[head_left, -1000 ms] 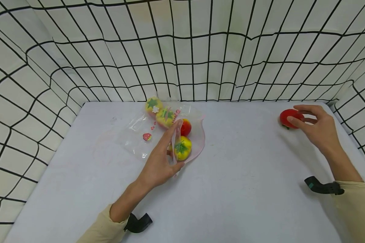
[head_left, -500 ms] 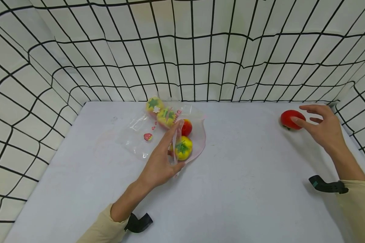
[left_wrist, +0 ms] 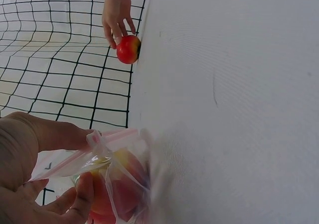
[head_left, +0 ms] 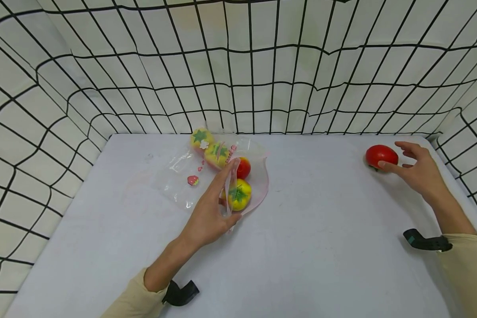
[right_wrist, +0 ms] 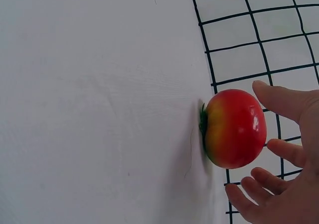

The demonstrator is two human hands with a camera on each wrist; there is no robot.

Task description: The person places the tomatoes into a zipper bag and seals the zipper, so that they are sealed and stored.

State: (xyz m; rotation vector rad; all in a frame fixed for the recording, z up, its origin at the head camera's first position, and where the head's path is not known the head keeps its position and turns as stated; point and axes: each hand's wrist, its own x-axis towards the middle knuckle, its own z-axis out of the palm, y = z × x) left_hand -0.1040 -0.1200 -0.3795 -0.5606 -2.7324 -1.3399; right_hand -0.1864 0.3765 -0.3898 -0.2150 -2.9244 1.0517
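A red tomato [head_left: 381, 155] rests stem-down on the white table at the far right. My right hand [head_left: 417, 170] is spread beside it, the thumb overlapping its near edge in the head view; in the right wrist view the tomato [right_wrist: 235, 129] sits in front of loosely bent fingers [right_wrist: 244, 201]. My left hand [head_left: 210, 212] holds the mouth of a clear plastic bag [head_left: 171, 179] open, pinching its pink-edged rim in the left wrist view. Inside the bag lie several tomatoes, among them a yellow one with a green stem [head_left: 239, 195] and a red one [head_left: 244, 168].
Black wire mesh [head_left: 262, 66] stands along the back and both sides of the white table [head_left: 302, 247]. Each wrist carries a black camera mount [head_left: 425, 240].
My right hand has drawn slightly to the right, its fingers leaving the red tomato, which stays in place. The left hand and bag have not visibly moved.
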